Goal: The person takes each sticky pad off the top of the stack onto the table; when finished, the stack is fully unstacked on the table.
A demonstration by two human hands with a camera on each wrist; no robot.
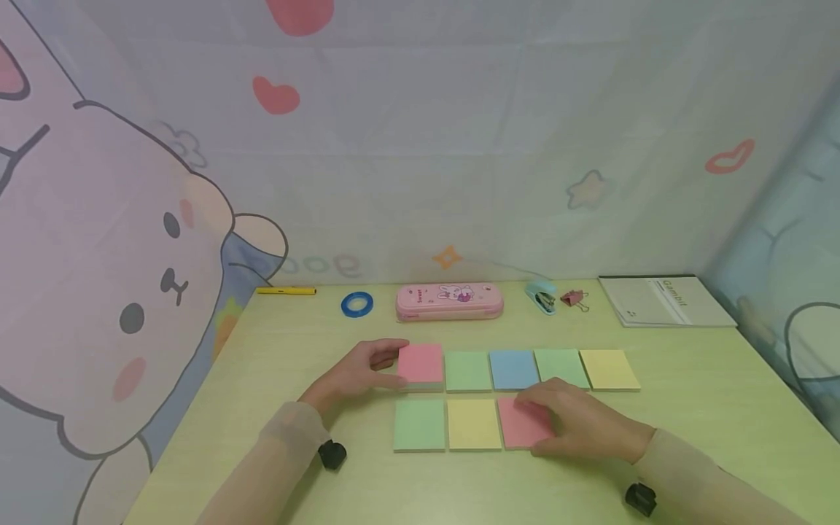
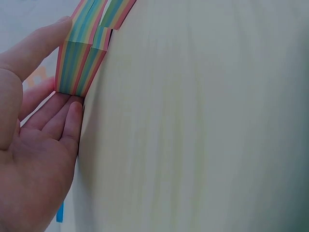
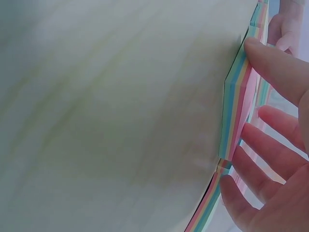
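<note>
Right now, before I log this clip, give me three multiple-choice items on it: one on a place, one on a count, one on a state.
1. Where is the pink pencil case?
A. Behind the pads, between the blue tape roll and the stapler
B. On the notebook
C. Under the left hand

2. How many sticky-note pads lie on the table?
A. Five
B. Eight
C. Ten

3. What is the left hand doing?
A. Hanging off the table
B. Holding the yellow pen
C. Gripping the back row's pink pad

Answers: 1 A, the head view shows it flanked by them; 2 B, five behind, three in front; 3 C, thumb and fingers bracket its edges.
</note>
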